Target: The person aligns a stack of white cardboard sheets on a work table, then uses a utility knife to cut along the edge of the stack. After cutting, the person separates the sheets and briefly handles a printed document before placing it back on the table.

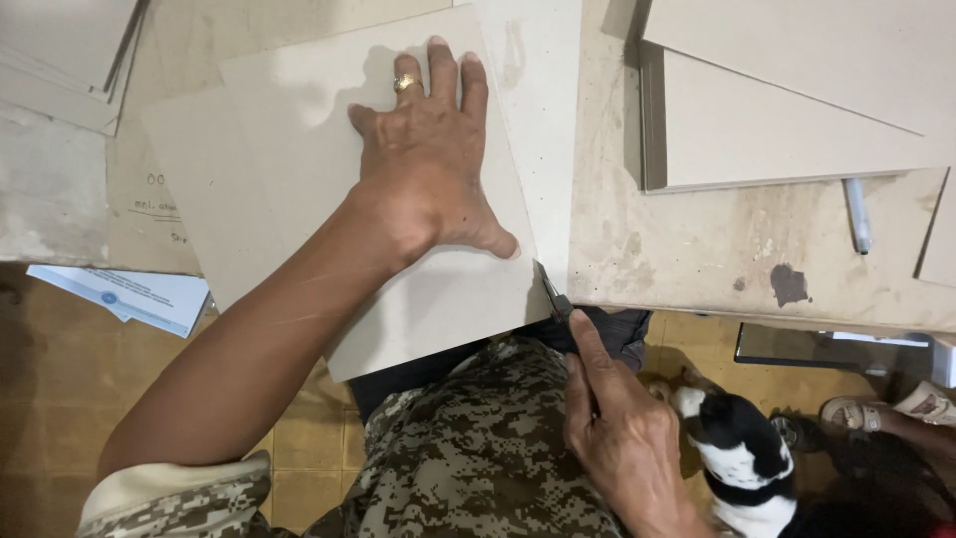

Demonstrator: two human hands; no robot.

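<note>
Left hand [428, 169] flat on grey board [299, 179], right hand [622, 433] gripping knife [554, 295]

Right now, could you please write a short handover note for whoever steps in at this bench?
Left hand: flat, fingers spread, pressing the grey board sheet onto the worktable.
Right hand: gripping a utility knife, blade at the sheet's right edge near the table's front edge.
Done: cannot tell how far the cut has run.
Left: cut not visibly finished.
Nearby: stacked boards, a pen, a black-and-white animal by the right hand.
</note>
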